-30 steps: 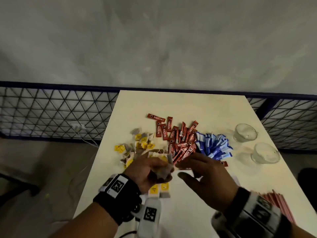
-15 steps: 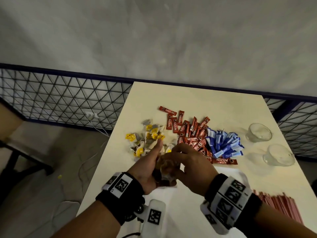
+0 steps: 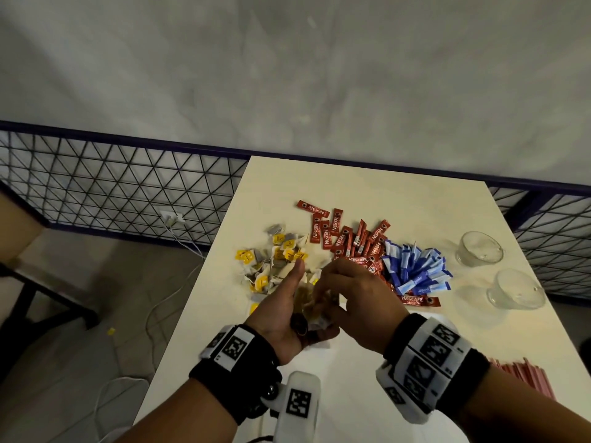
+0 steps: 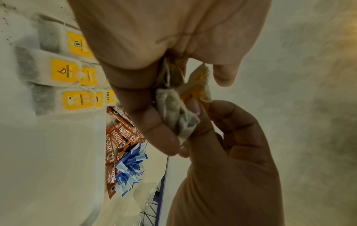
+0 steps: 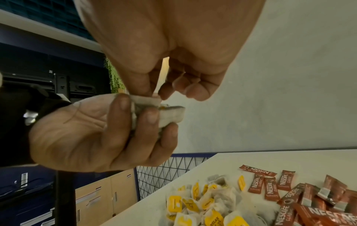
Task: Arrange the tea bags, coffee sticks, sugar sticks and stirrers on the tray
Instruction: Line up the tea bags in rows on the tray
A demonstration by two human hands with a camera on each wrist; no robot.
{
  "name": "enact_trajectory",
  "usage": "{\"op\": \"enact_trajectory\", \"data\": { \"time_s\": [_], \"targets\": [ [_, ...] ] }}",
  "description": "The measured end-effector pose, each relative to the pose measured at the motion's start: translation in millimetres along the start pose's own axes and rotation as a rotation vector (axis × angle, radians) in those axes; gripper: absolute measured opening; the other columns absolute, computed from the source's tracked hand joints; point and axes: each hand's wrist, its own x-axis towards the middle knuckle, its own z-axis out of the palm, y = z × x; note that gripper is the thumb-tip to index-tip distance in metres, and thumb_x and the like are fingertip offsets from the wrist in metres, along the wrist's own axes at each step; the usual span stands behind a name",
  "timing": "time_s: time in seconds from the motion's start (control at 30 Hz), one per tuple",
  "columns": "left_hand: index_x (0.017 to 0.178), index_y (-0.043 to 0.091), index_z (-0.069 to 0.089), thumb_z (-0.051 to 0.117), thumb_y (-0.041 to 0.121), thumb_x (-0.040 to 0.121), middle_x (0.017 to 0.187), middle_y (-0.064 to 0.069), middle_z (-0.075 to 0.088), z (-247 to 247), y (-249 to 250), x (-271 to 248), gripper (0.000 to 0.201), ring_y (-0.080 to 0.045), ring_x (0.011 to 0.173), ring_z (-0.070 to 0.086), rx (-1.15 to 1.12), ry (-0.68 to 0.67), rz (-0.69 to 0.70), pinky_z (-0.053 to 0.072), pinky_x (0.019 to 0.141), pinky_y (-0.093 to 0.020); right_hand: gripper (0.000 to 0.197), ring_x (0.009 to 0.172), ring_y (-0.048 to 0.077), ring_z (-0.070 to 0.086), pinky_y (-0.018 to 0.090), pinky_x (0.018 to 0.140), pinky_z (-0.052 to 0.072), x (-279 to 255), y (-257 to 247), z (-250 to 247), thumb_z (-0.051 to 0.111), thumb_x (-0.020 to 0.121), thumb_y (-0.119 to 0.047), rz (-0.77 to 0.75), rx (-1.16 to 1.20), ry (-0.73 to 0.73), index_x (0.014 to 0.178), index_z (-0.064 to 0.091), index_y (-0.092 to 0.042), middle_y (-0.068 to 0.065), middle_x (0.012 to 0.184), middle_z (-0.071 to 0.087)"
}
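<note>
My left hand is raised above the table and holds a small bunch of tea bags, fingers curled round them. My right hand meets it and pinches the edge of one of those tea bags between thumb and fingertips. Beyond the hands lie a loose pile of yellow-tagged tea bags, red coffee sticks and blue sugar sticks. Pink stirrers lie at the near right. A white tray lies under my hands, mostly hidden.
Two glass cups stand at the table's right edge. A wire mesh fence runs behind and left of the table. Cables and a socket hang at the left.
My right hand, open beside the left a second ago, has closed in and now pinches a tea bag in the left hand's bunch. Both hands have lifted slightly.
</note>
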Motion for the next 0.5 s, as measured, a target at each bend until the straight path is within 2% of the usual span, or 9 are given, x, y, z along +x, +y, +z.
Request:
{"op": "enact_trajectory", "data": {
  "time_s": [0.1, 0.17, 0.23, 0.33, 0.4, 0.5],
  "targets": [
    [0.099, 0.014, 0.073, 0.055, 0.065, 0.077, 0.088, -0.01, 0.07, 1.1, -2.4, -1.6, 0.059, -0.022, 0.071, 0.068, -0.05, -0.001, 0.029, 0.056, 0.067, -0.035, 0.01, 0.081, 0.011, 0.057, 0.023, 0.066, 0.047, -1.4, -2.7, -4.2, 0.065, 0.078, -0.015, -0.031, 0.0, -0.037, 0.087, 0.066, -0.02, -0.004, 0.098, 0.06],
    [0.089, 0.013, 0.071, 0.061, 0.057, 0.075, 0.079, -0.008, 0.069, -0.1, -5.2, -1.3, 0.048, -0.02, 0.066, 0.066, -0.08, 0.01, 0.06, 0.055, 0.068, -0.034, 0.009, 0.071, 0.002, 0.051, 0.014, 0.064, 0.04, -1.7, -4.5, -9.2, 0.065, 0.083, -0.015, -0.002, 0.024, -0.067, 0.091, 0.064, -0.019, -0.012, 0.087, 0.058],
    [0.088, 0.012, 0.069, 0.063, 0.046, 0.078, 0.075, -0.007, 0.069, -3.8, -7.8, -1.0, 0.036, -0.019, 0.061, 0.065, -0.102, 0.041, 0.09, 0.053, 0.061, -0.029, 0.013, 0.065, 0.0, 0.05, 0.008, 0.058, 0.034, -0.5, -5.6, -12.3, 0.065, 0.086, -0.015, 0.041, 0.064, -0.058, 0.097, 0.063, -0.02, -0.02, 0.074, 0.049],
    [0.087, 0.011, 0.066, 0.065, 0.033, 0.073, 0.071, -0.007, 0.065, -11.7, -8.8, -1.5, 0.026, -0.018, 0.053, 0.059, -0.153, 0.059, 0.124, 0.049, 0.048, -0.023, 0.025, 0.066, -0.004, 0.049, 0.005, 0.063, 0.036, 6.0, -7.8, -12.1, 0.064, 0.088, -0.016, 0.039, 0.087, -0.05, 0.111, 0.064, -0.024, -0.022, 0.082, 0.051],
    [0.086, 0.01, 0.066, 0.066, 0.031, 0.069, 0.069, -0.008, 0.064, -21.5, -7.3, -1.0, 0.027, -0.019, 0.05, 0.056, -0.164, 0.099, 0.153, 0.047, 0.045, -0.022, 0.021, 0.07, -0.008, 0.048, 0.004, 0.066, 0.036, 12.1, -7.8, -8.3, 0.063, 0.089, -0.018, 0.011, 0.097, -0.054, 0.11, 0.067, -0.022, -0.02, 0.087, 0.052],
    [0.083, 0.009, 0.065, 0.065, 0.031, 0.071, 0.067, -0.01, 0.063, -46.9, -2.7, -1.9, 0.026, -0.019, 0.05, 0.051, -0.193, 0.14, 0.167, 0.047, 0.045, -0.022, 0.016, 0.07, 0.0, 0.052, 0.008, 0.063, 0.037, 20.6, -7.0, 1.0, 0.06, 0.092, -0.025, 0.081, 0.116, -0.093, 0.106, 0.067, -0.02, -0.018, 0.084, 0.056]
  ]
}}
